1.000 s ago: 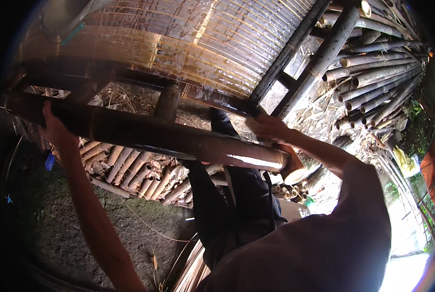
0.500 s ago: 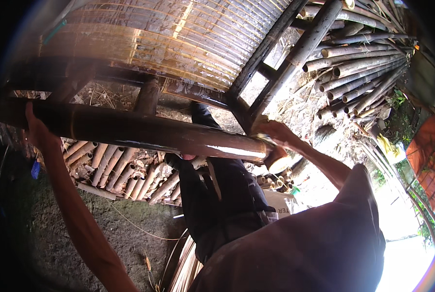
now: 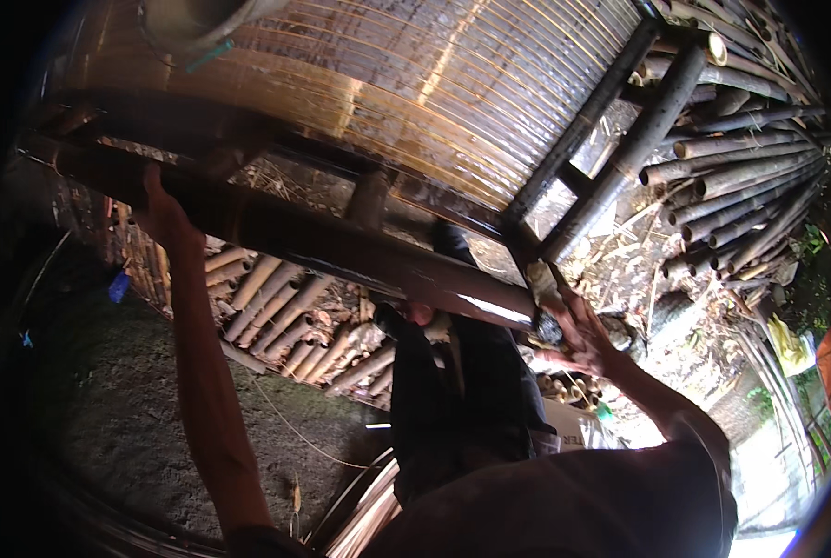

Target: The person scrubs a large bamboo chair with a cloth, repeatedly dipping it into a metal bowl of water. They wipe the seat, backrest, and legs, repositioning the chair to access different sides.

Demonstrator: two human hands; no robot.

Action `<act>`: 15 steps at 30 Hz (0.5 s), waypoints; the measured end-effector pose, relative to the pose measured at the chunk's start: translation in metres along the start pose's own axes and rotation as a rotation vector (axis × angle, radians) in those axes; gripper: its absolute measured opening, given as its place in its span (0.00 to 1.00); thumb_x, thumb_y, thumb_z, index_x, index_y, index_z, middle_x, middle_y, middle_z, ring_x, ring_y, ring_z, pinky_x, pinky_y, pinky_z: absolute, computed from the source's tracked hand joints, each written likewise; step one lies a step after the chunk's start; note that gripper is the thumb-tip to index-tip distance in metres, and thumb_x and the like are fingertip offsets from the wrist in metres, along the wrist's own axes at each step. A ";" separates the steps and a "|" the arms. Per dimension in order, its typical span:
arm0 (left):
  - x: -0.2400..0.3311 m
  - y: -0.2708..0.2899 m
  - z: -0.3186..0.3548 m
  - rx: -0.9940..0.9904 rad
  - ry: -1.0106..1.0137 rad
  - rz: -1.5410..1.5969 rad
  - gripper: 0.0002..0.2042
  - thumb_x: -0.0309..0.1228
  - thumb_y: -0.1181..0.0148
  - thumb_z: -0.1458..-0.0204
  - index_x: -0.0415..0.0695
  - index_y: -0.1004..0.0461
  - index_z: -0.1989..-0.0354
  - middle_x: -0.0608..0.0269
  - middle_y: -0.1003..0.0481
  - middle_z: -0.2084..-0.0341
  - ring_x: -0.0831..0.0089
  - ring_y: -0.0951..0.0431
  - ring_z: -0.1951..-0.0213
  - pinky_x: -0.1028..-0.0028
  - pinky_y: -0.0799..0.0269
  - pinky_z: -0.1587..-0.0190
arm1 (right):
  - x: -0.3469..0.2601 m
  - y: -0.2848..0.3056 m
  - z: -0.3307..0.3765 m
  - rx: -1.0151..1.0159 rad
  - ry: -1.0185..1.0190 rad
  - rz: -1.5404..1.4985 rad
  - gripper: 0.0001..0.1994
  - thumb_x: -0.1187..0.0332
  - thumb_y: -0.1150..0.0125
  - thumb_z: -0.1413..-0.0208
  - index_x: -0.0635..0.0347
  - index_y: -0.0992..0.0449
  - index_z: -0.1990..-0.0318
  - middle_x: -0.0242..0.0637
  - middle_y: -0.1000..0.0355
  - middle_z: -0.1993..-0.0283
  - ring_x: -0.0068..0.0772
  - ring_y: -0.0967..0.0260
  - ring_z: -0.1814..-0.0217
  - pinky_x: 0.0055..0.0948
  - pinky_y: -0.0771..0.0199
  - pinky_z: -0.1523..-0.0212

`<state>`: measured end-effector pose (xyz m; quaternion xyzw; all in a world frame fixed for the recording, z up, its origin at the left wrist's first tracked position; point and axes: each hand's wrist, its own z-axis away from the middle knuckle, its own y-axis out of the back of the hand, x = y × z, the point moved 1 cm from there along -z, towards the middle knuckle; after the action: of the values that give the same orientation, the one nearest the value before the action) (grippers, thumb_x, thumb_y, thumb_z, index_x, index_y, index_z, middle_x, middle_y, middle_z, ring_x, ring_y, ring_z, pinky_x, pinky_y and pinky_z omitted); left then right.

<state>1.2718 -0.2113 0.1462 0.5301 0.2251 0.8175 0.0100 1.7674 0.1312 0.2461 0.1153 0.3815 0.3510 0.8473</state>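
Observation:
A thick, dark, wet bamboo pole [image 3: 369,256] runs crosswise in front of me, along the near side of a bamboo bench with a slatted top [image 3: 415,102]. Near the pole's left part, my left hand [image 3: 169,219] grips it, thumb over the top. At its right end is my right hand [image 3: 587,335], curved around a grey, glinting wad [image 3: 547,327] that looks like a scouring pad and is pressed against the pole. A pale crumpled piece [image 3: 542,279] shows by the fingertips; whether it belongs to the wad, I cannot tell.
Cut bamboo pieces [image 3: 276,307] lie in a row on the ground beneath the pole. More bamboo poles [image 3: 750,177] are stacked at the far right. A pale round container [image 3: 192,23] stands on the bench top, beside a green strip [image 3: 209,56]. Split strips [image 3: 355,511] lie near me.
The view has shifted, so the scene sits farther right and lower. My right hand has turned at the pole's end, showing the grey wad. The left hand keeps its grip.

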 end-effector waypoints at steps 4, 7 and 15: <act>0.004 0.008 0.006 0.016 0.000 0.060 0.33 0.39 0.32 0.51 0.33 0.39 0.42 0.52 0.30 0.51 0.60 0.23 0.57 0.60 0.22 0.54 | 0.021 -0.033 -0.022 -0.130 -0.158 -0.722 0.36 0.55 0.32 0.48 0.55 0.42 0.35 0.53 0.44 0.43 0.53 0.41 0.39 0.47 0.34 0.40; 0.005 0.014 0.002 0.060 0.106 0.063 0.35 0.40 0.32 0.51 0.34 0.41 0.41 0.52 0.30 0.51 0.61 0.25 0.55 0.61 0.22 0.54 | -0.043 -0.024 -0.131 -0.087 0.143 -0.428 0.33 0.41 0.47 0.41 0.51 0.41 0.35 0.52 0.43 0.36 0.55 0.42 0.35 0.54 0.39 0.34; 0.020 -0.003 0.022 0.051 0.103 0.060 0.32 0.40 0.33 0.51 0.39 0.39 0.40 0.55 0.30 0.53 0.61 0.24 0.57 0.63 0.20 0.59 | -0.079 -0.077 -0.348 -0.054 0.056 -1.590 0.17 0.52 0.51 0.34 0.56 0.29 0.51 0.43 0.34 0.48 0.35 0.34 0.46 0.39 0.30 0.46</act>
<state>1.2814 -0.1954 0.1702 0.4937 0.2298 0.8378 -0.0396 1.5166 -0.0037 0.0177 -0.2209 0.3621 -0.3471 0.8364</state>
